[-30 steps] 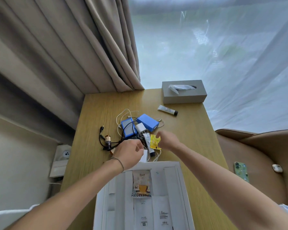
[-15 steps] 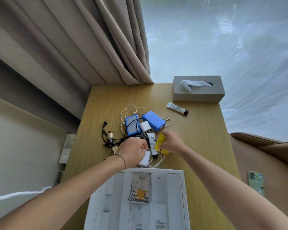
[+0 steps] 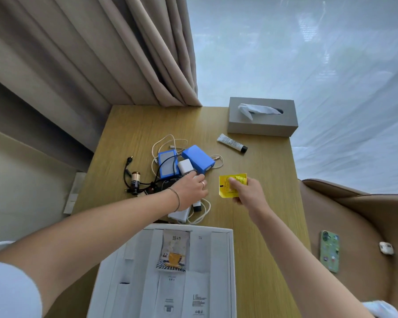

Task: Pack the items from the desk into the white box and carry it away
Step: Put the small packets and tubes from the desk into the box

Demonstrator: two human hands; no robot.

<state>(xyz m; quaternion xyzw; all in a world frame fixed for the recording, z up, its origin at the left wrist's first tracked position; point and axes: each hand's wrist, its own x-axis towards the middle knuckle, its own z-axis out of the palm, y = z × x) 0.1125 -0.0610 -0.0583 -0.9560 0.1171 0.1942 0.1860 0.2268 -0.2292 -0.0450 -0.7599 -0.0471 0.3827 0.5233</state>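
Note:
The open white box [image 3: 230,253] lies at the desk's near edge with a coffee sachet [image 3: 174,251] and paper packets inside. Beyond it is a pile: two blue boxes [image 3: 198,158] [image 3: 167,165], a white charger [image 3: 184,166], white cables [image 3: 164,143], a black cable with a battery [image 3: 135,179] and a white adapter [image 3: 179,215]. My left hand [image 3: 190,189] lies on the pile with its fingers curled round a white tube, whose black cap [image 3: 197,206] sticks out below the hand. My right hand [image 3: 246,191] pinches a yellow sachet [image 3: 226,187] just right of the pile, above the desk.
A grey tissue box [image 3: 262,127] stands at the far right corner, with another white tube [image 3: 231,142] in front of it. A curtain hangs behind the desk on the left. A tan chair on the right carries a phone [image 3: 329,250] and an earbud case [image 3: 386,248].
My right hand has drawn the yellow sachet out of the pile and to the right. My left hand has shifted right onto the white tube. The camera has tilted.

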